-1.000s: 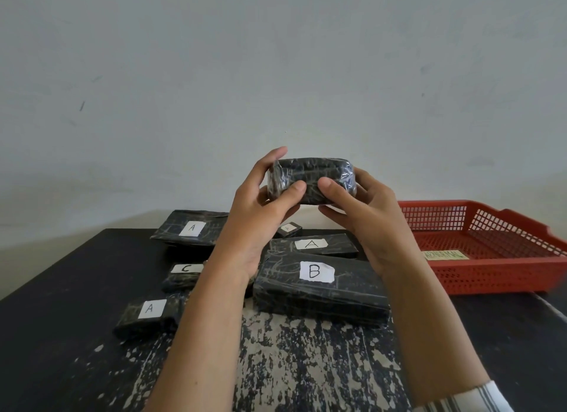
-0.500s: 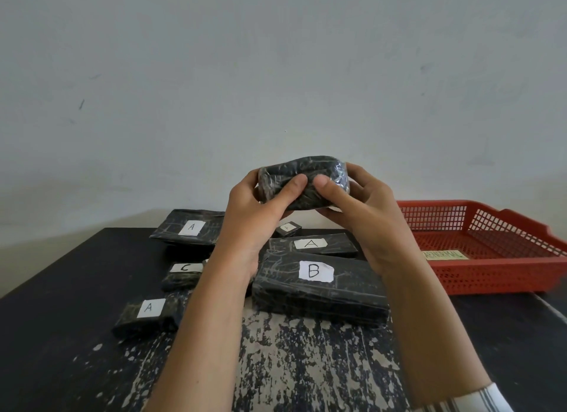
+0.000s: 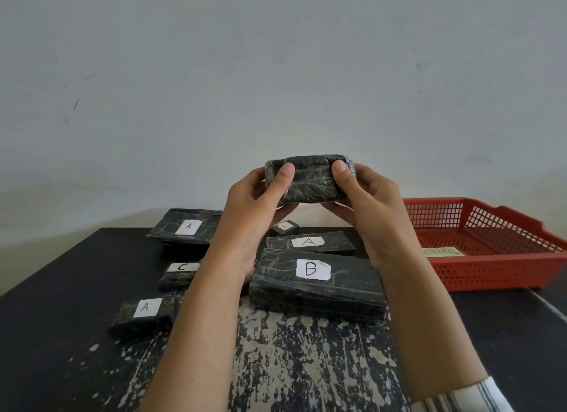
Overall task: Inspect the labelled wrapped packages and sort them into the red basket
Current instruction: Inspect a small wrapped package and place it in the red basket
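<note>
Package (image 3: 310, 178) gripped endwise by left hand (image 3: 254, 206) and right hand (image 3: 368, 202), long axis sideways; basket (image 3: 491, 273) lower right, right hand nearer.

The held package (image 3: 310, 183) wore crinkled black plastic film with a faint sheen, brightest at its right end. The B package (image 3: 316, 298) had the same creased wrap and a matt white paper label (image 3: 313, 269). The red basket (image 3: 491, 273) was perforated matt plastic. The table (image 3: 306, 365) showed rough, flaked black paint over pale wood.
</note>
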The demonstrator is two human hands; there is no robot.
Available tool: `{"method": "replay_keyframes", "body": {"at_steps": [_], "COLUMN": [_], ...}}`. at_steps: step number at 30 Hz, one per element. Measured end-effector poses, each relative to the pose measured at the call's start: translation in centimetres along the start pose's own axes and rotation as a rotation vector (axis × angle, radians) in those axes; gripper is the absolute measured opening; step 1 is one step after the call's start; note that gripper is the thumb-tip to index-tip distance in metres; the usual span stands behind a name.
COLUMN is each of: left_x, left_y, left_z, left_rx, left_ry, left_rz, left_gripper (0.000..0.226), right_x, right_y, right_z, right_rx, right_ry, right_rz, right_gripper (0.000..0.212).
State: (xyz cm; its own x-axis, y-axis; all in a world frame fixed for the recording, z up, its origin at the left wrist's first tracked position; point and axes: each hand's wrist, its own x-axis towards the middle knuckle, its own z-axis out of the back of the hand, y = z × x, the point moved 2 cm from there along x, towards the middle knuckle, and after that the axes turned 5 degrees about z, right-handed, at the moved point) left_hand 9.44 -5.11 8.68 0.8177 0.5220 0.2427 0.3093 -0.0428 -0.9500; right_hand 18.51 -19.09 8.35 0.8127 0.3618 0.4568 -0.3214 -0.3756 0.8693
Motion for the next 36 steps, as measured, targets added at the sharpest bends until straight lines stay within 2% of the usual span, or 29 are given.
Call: {"method": "replay_keyframes", "body": {"at_steps": [3, 7, 9, 11, 14, 16, 21, 25, 28, 30, 36], "left_x": [0.2, 0.27, 0.24, 0.2, 0.08, 0.01, 0.23, 0.38, 0.22, 0.07, -0.46], "left_y": [0.26, 0.34, 0.31, 0.23, 0.25, 0.4, 0.65, 0.63, 0.59, 0.48, -0.18], "left_z": [0.18, 0.32, 0.26, 0.2, 0.18, 0.14, 0.19, 0.26, 0.21, 0.14, 0.04], "left_rx": [-0.004, 0.008, 0.0, -0.01, 0.033, 0.069, 0.047, 0.053, 0.07, 0.076, 0.127], "left_ry": [-0.044, -0.072, -0.075, -0.061, -0.003, 0.015, -0.04, -0.04, -0.028, -0.006, 0.064], "left_rz": [-0.016, -0.04, -0.034, -0.026, -0.018, -0.012, -0.006, -0.024, -0.027, -0.033, 0.035], "left_gripper": [0.026, 0.026, 0.027, 0.035, 0.058, 0.062, 0.034, 0.03, 0.031, 0.037, 0.075], "right_x": [-0.05, -0.15, -0.14, -0.13, -0.13, -0.15, -0.19, -0.13, -0.02, 0.05, 0.06], "right_y": [0.14, 0.0, -0.23, -0.35, -0.3, -0.28, -0.2, -0.2, -0.12, -0.09, 0.15], "right_z": [-0.1, -0.24, -0.28, -0.24, -0.13, -0.14, -0.22, -0.31, -0.1, 0.11, 0.55], "right_rx": [-0.002, -0.026, -0.034, -0.026, -0.046, -0.061, -0.057, -0.03, -0.039, -0.043, -0.061], "right_ry": [0.025, 0.087, 0.075, 0.054, 0.032, 0.024, 0.041, 0.064, 0.061, 0.05, 0.027], "right_rz": [-0.013, -0.016, -0.004, 0.004, 0.023, 0.034, 0.039, 0.022, 0.021, 0.031, 0.08], "right_gripper": [0.04, 0.065, 0.059, 0.052, 0.051, 0.051, 0.051, 0.067, 0.07, 0.068, 0.062]}}
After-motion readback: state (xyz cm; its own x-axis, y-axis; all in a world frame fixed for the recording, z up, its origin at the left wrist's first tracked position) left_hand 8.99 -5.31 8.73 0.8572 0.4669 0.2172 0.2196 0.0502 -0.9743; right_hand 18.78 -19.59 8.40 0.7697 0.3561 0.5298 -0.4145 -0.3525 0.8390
